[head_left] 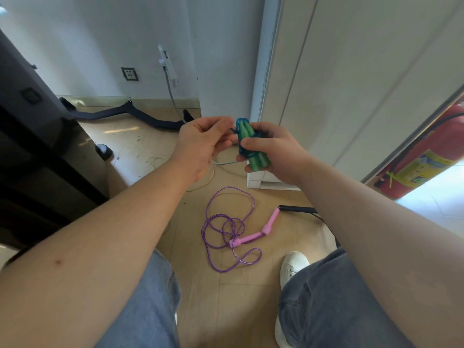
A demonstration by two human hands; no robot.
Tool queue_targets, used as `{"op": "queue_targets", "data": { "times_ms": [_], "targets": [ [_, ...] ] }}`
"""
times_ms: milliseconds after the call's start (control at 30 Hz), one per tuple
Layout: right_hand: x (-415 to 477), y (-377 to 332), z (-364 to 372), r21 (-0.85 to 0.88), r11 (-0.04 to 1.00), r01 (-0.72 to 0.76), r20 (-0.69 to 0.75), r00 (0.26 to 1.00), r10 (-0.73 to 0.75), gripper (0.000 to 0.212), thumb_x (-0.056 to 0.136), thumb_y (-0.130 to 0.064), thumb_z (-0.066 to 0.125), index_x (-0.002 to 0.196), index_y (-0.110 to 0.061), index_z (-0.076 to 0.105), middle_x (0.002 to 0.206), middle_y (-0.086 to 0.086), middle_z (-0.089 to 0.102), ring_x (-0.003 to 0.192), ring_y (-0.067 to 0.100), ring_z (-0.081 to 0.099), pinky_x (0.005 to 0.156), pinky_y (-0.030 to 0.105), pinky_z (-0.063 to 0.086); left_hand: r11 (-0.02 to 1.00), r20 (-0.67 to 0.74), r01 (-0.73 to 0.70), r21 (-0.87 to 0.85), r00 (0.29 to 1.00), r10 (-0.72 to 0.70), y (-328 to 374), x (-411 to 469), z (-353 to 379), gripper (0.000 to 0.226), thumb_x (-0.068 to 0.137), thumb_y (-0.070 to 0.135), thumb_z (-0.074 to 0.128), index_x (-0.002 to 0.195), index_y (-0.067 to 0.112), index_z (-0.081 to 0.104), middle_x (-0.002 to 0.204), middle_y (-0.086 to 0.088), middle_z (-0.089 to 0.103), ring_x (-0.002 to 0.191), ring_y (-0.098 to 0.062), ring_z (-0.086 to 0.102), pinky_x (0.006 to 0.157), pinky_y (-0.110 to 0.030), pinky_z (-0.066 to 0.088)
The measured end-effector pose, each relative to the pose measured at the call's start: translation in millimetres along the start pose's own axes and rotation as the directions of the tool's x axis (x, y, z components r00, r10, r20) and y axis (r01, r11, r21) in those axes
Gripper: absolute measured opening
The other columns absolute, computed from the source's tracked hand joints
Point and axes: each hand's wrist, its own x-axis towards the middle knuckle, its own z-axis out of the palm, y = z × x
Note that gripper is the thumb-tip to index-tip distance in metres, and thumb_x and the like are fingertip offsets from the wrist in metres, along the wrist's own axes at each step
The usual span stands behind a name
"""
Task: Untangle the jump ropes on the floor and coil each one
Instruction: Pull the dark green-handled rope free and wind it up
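Green-handled jump rope (251,143), springy blue cord wound on: right hand (275,153) is gripping both handles, left hand (200,144) is pinching the cord end at its 9 o'clock; limp purple rope (227,228) is lying loose on the floor (198,292) at 6 o'clock, probably best lifted by its pink handles (251,237).

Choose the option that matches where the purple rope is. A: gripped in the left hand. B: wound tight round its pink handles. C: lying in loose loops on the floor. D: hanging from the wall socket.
C: the purple rope lies in loose loops on the floor, while the left hand and right hand hold the green-handled rope.
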Motion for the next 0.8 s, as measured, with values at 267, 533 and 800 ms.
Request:
{"op": "queue_targets", "data": {
  "times_ms": [267, 533, 800],
  "targets": [
    [-3.7, 1.3, 15.7, -0.282, 0.955, 0.090, -0.058, 0.992, -0.110, 0.035, 0.087, -0.006, 0.073, 0.119, -0.015, 0.062, 0.105, 0.013, 0.070, 0.087, 0.027, 0.075, 0.073, 0.049, 0.062, 0.995, -0.084, -0.031, 0.096, 0.996, 0.039, -6.5, 2.6, 4.8, 0.022, 0.100, 0.030, 0.058, 0.096, 0.016, 0.075, 0.059, 0.005, 0.048, 0.057, -0.007, 0.045, 0.061, -0.021, 0.047],
    [-1.2, 1.7, 8.9, -0.195, 0.978, 0.077, -0.090, 0.991, -0.096, 0.040, 0.086, -0.007, 0.075, 0.123, -0.013, 0.063, 0.107, 0.011, 0.070, 0.086, 0.025, 0.076, 0.075, 0.048, 0.063, 0.996, 0.024, 0.063, -0.057, 0.998, -0.062, -1.8, 1.2, 4.5, 0.019, 0.098, 0.008, 0.060, 0.115, 0.011, 0.068, 0.072, 0.008, 0.070, 0.066, -0.002, 0.062, 0.074, -0.022, 0.055],
    [-0.2, 6.5, 15.8, -0.315, 0.942, 0.111, -0.061, 0.989, -0.137, 0.035, 0.084, -0.007, 0.075, 0.117, -0.016, 0.065, 0.101, 0.012, 0.071, 0.086, 0.027, 0.074, 0.071, 0.050, 0.062, 0.989, 0.020, -0.014, 0.148, 1.000, 0.011, -6.8, 0.2, 7.3, 0.028, 0.104, 0.016, 0.051, 0.130, 0.016, 0.063, 0.111, 0.002, 0.070, 0.096, -0.007, 0.070, 0.076, -0.025, 0.057]
  ]
}}
